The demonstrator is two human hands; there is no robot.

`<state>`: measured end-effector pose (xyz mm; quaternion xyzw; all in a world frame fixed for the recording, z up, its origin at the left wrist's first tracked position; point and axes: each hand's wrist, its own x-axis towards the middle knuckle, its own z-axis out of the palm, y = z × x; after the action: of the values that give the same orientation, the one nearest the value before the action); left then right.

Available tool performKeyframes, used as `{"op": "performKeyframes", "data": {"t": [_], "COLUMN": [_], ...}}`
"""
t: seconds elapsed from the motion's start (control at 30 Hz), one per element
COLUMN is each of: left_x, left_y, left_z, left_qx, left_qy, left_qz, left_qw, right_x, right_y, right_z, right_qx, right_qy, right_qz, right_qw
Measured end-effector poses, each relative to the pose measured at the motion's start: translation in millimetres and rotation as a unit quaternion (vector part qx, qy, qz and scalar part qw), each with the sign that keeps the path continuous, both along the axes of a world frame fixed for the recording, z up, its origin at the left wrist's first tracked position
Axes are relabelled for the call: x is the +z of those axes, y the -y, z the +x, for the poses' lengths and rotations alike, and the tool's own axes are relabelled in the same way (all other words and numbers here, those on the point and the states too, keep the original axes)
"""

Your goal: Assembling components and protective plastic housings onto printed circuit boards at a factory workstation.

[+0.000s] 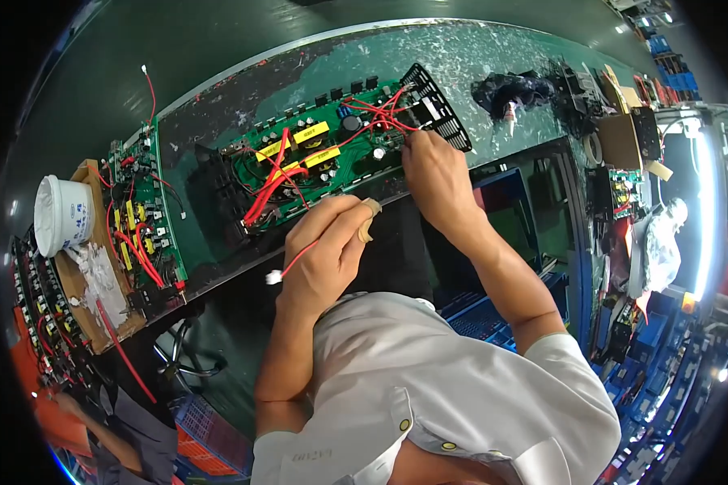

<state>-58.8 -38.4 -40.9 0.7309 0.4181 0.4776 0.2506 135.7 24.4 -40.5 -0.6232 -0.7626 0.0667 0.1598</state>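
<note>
A long green circuit board (pixel 348 174) with yellow transformers (pixel 311 132) and red wires (pixel 277 179) lies on the bench. At its right end stands a black slotted end plate (pixel 438 109). My right hand (pixel 441 174) is closed, fingertips down at the board's right end by the bundled red wires; what they pinch is hidden. In front of the board, my left hand (pixel 319 255) is curled closed around a thin red wire (pixel 299 260), whose white connector (pixel 273 277) dangles free. Tan coverings (pixel 369 217) wrap the left fingertips.
More circuit boards (pixel 141 218) stand at the left, beside a white tub (pixel 61 216) and a cardboard box (pixel 97 311). Black cloth-like material (pixel 514 90) with a small tube lies at the back right. Blue bins (pixel 659 347) fill the right side. Another person (pixel 125 428) is at the lower left.
</note>
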Motion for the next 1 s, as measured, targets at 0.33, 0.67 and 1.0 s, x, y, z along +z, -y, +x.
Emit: {"op": "performKeyframes", "data": {"t": [0.33,0.67,1.0], "left_x": [57.6,98.3,20.9], "left_y": [-26.2,-47.6,-3.6], "left_z": [-13.6,-23.1,-9.5], "left_qx": [-0.145,-0.138,0.042], "left_qy": [-0.430,-0.450,0.314], "left_qz": [-0.014,0.016,-0.157], "left_qw": [0.891,0.882,0.935], "right_x": [116.6,46.7,21.6], "right_y": [-3.5,13.7,8.0], "right_z": [31.3,-9.0,-39.6], "right_qx": [0.147,0.310,-0.037], "right_qy": [-0.252,-0.231,-0.797], "right_qz": [-0.032,-0.133,-0.348], "right_qw": [0.956,0.912,0.492]}}
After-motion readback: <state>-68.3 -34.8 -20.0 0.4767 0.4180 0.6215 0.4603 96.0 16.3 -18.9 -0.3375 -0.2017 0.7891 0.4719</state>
